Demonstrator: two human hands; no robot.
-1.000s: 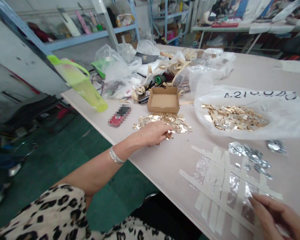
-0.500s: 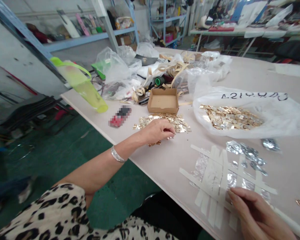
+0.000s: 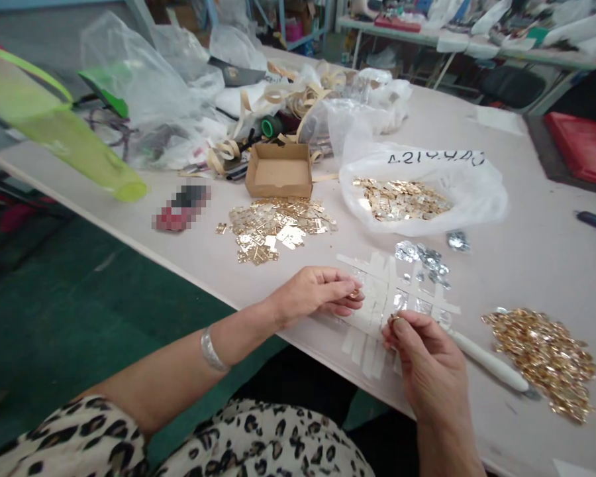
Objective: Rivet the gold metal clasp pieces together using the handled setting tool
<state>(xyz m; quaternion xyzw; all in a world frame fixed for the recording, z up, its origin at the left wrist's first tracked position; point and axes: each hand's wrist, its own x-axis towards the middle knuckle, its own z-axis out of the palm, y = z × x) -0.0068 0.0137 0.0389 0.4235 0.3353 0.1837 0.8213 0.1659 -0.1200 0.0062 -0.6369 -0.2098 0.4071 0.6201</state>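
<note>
Between the thumb and fingers of my left hand (image 3: 322, 291) is a small gold metal piece (image 3: 356, 293). My right hand (image 3: 427, 344) is closed in a pinch at the fingertips; the tiny thing in it is mostly hidden. Both hands hover over a patch of white tape strips (image 3: 377, 301) stuck across clear plastic on the table. Small silver discs (image 3: 430, 260) lie just beyond the tape. A heap of flat gold plates (image 3: 278, 225) spreads beyond my left hand. To the right of my right hand is a pile of shiny gold pieces (image 3: 546, 358).
An open cardboard box (image 3: 279, 169) stands behind the gold plates. A white plastic bag (image 3: 477, 192) holds more gold plates. A white-handled tool (image 3: 491, 361) lies by the right pile. A yellow-green bottle (image 3: 89, 152) and heaped plastic bags (image 3: 139, 86) are at the left.
My left hand has moved from the gold plates toward the tape, now with a small gold piece. My right hand has closed into a pinch. The view has swung right.
</note>
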